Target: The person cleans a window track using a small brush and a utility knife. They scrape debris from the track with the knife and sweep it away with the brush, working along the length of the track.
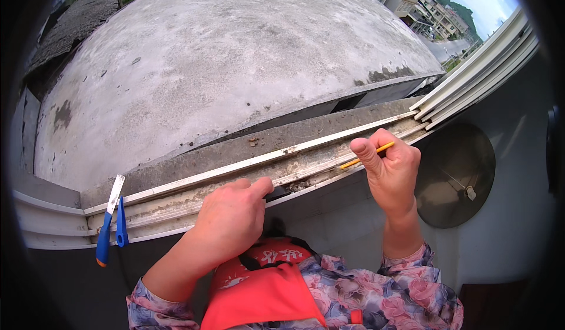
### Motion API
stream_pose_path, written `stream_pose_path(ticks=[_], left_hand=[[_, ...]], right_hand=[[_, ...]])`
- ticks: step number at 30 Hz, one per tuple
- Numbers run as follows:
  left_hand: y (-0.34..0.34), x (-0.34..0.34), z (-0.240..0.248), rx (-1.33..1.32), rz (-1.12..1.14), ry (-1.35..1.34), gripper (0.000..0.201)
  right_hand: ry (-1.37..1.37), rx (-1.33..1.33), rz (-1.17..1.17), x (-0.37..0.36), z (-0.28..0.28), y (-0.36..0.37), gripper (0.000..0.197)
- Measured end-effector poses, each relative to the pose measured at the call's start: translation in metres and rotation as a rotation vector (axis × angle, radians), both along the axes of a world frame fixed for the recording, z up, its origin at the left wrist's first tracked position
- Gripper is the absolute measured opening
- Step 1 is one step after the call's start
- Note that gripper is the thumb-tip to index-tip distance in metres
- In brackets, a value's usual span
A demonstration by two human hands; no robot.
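Observation:
My right hand is closed round a thin yellow stick, thumb on top. One end of the stick slants down over the dirty window track; its kind I cannot make out. My left hand rests over the track, fingers curled, beside a small dark piece at the fingertips. Whether that piece is held is hidden. Crumbs of dark dirt lie in the track between my hands. At the track's left end lie a scraper with a blue handle and a small blue plastic tool.
Beyond the sill spreads a wide grey concrete roof. Stacked white sash frames stand at the right end of the track. Lower right, a round dark-topped stool or table carries a small pale object.

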State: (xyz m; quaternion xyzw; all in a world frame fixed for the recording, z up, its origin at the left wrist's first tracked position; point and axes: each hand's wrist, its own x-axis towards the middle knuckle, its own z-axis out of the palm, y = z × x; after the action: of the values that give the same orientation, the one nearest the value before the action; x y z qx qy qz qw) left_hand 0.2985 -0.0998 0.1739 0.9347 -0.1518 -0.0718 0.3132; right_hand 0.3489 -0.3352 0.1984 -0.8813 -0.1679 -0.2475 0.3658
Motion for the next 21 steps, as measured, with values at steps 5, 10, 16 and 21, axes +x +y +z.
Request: stream_pose_path(ticks=[5, 10, 16, 21], left_hand=[[-0.003, -0.005, 0.006, 0.021, 0.062, 0.021, 0.019], [-0.004, -0.005, 0.008, 0.020, 0.074, 0.047, 0.020], [-0.003, -0.002, 0.010, -0.002, 0.047, 0.063, 0.021], [-0.003, 0.001, 0.005, -0.039, 0.010, 0.058, 0.022]], right_hand=[[-0.060, -0.104, 0.201, -0.002, -0.025, 0.015, 0.044], [0.029, 0.060, 0.360, -0.002, -0.014, 0.018, 0.041], [0.175, 0.082, 0.292, 0.003, -0.011, 0.015, 0.050], [0.233, 0.153, 0.330, 0.004, -0.022, 0.037, 0.054]])
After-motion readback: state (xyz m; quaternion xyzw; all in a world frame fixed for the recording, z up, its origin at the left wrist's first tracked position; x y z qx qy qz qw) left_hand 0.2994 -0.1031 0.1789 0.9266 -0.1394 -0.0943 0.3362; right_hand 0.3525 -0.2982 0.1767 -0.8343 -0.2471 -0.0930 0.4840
